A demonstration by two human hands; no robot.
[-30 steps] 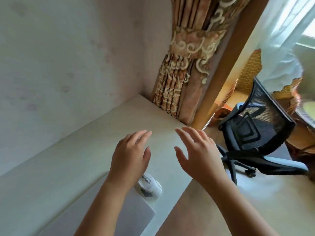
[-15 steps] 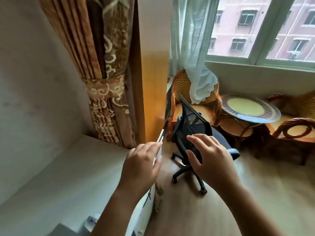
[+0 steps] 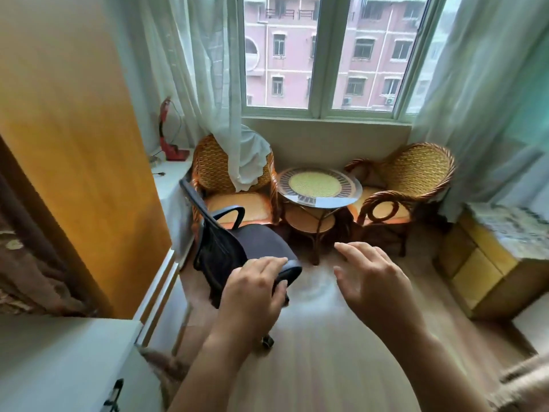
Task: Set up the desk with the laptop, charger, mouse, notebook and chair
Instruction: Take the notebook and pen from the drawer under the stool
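Black mesh-back chair (image 3: 225, 248) centre frame, curved armrests; left hand (image 3: 252, 295) spread over near armrest, contact unclear; right hand (image 3: 371, 281) spread, grasping nothing; white desk (image 3: 59, 352) lower left.

left hand (image 3: 252, 295) hides the chair (image 3: 237, 248) base; desk (image 3: 59, 352) cut off

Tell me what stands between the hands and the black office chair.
Nothing visible does. The left hand overlaps the near armrest of the black mesh office chair; whether it touches is unclear. The right hand hangs open over bare wooden floor.
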